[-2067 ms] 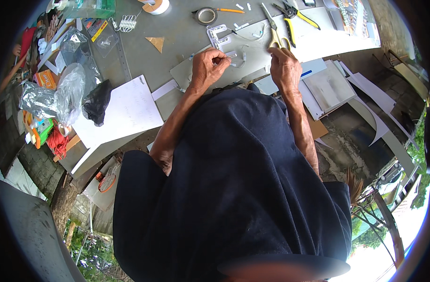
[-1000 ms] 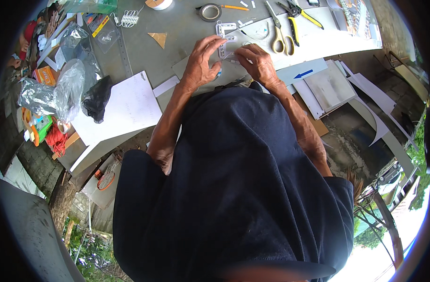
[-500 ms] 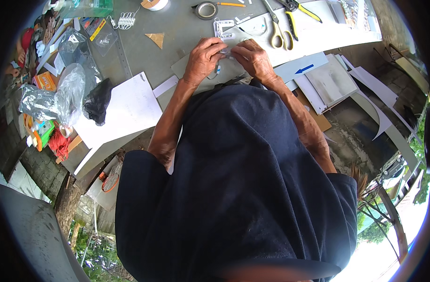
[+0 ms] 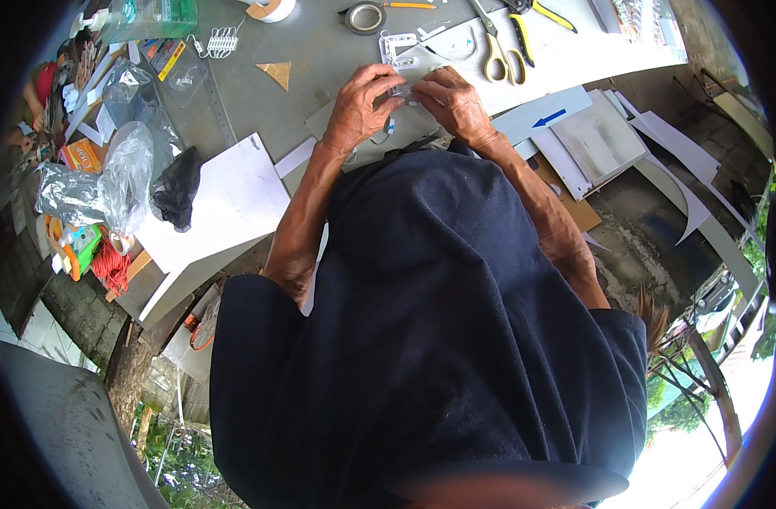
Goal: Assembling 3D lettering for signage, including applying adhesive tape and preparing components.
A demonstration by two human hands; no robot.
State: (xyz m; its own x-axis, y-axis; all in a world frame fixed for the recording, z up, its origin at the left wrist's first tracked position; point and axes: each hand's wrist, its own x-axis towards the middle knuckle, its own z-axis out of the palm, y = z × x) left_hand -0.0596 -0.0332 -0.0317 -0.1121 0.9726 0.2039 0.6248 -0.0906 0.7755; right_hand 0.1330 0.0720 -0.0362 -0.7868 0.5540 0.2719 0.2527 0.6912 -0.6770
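Grey table: I lean over its near edge (image 4: 252, 110), my dark shirt (image 4: 473, 314) covering much of what lies below; foliage and a rough ground show toward the rim.
White letter-shaped piece: on the table in front of me (image 4: 388, 51), its lower end between my fingertips.
Left hand: fingers and thumb curled toward the lower end of that piece (image 4: 354, 106); whether they pinch it, I can't tell.
Right hand: just beside the left, fingers drawn in (image 4: 458, 106); what they grip is hidden.
Beyond my right hand: scissors (image 4: 492, 38) and yellow-and-black pliers (image 4: 525, 42) lie close together, crowding that side.
Far side: a dark tape roll (image 4: 365, 30) with a pencil (image 4: 409, 6) beside it.
Left of me: a brown triangle (image 4: 276, 75), a white sheet (image 4: 227, 204), a clear plastic bag (image 4: 129, 174), a black bag (image 4: 176, 191) and red cord (image 4: 111, 265).
Orange box: bold pale lettering on its side (image 4: 81, 157).
Green bottle: pale print on it (image 4: 150, 21).
Flat pack: a yellow strip, its print too small to read (image 4: 172, 59).
Grey board: a blue arrow pointing left (image 4: 532, 127).
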